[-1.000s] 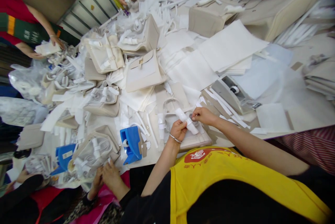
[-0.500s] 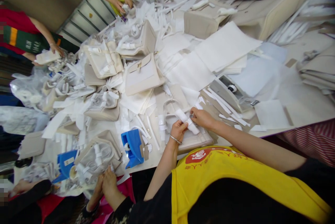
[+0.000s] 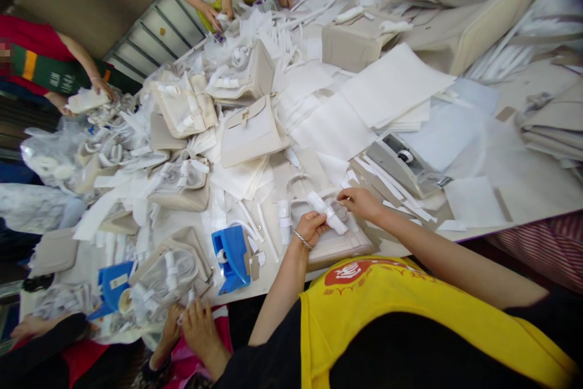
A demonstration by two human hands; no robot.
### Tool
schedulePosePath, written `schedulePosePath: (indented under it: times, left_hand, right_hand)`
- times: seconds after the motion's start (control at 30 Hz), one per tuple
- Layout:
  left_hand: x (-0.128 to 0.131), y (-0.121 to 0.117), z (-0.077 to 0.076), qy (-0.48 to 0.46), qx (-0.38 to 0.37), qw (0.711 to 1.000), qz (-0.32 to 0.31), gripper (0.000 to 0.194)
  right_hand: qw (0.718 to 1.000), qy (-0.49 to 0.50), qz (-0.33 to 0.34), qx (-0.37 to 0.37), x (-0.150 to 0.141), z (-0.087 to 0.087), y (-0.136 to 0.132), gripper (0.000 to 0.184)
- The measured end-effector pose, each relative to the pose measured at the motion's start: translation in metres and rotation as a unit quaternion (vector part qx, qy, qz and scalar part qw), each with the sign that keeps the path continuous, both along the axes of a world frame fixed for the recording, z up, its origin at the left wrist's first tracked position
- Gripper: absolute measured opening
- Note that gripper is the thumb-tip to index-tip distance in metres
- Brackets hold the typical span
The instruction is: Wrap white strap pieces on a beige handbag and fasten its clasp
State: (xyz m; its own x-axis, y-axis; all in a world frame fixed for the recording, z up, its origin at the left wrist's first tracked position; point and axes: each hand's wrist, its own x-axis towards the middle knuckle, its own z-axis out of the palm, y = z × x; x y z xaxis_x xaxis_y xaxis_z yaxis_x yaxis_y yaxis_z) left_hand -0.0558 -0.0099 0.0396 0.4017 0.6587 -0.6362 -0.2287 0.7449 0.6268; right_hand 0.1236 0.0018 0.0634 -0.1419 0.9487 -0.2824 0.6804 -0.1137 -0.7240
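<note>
A cream handbag (image 3: 334, 247) lies at the table's front edge before me. Above it, my left hand (image 3: 313, 226) is closed on a strap wrapped in white padding (image 3: 331, 217), thumb on top. My right hand (image 3: 359, 202) is just right of that wrapped strap, with thumb and fingertips pinched together; what they hold, if anything, is too small to make out. A second white-wrapped strap piece (image 3: 284, 222) lies left of the bag, and a curved handle (image 3: 299, 181) rises behind it.
A grey tape dispenser (image 3: 403, 158) stands right, a blue one (image 3: 231, 257) left. White paper sheets (image 3: 396, 82) and another cream handbag (image 3: 250, 131) lie beyond. A co-worker's hands (image 3: 195, 325) work at the lower left; other people stand across the table.
My right hand has drawn slightly to the right, away from the wrapped strap. My left hand keeps its hold. The neighbouring co-worker's hand at the lower left has spread its fingers.
</note>
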Motion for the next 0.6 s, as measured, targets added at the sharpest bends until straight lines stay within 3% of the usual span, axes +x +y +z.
schedulePosePath:
  times: [0.1,0.2,0.43,0.6]
  left_hand:
    - [0.002,0.003,0.0,0.013,0.005,1.0,-0.007,0.037]
    - [0.003,0.007,0.002,0.05,0.021,0.998,-0.026,0.034]
    - [0.002,0.01,0.013,0.107,0.019,0.992,-0.061,0.014]
    - [0.006,0.013,0.012,0.195,0.024,0.977,-0.086,0.02]
  right_hand:
    - [0.986,0.12,-0.066,-0.09,0.001,0.002,-0.002,0.024]
    - [0.966,0.194,-0.055,-0.162,-0.011,0.002,-0.007,0.029]
    - [0.97,0.174,-0.034,-0.166,-0.029,-0.007,-0.011,0.029]
    - [0.939,0.233,-0.088,-0.238,-0.041,-0.012,-0.013,0.027]
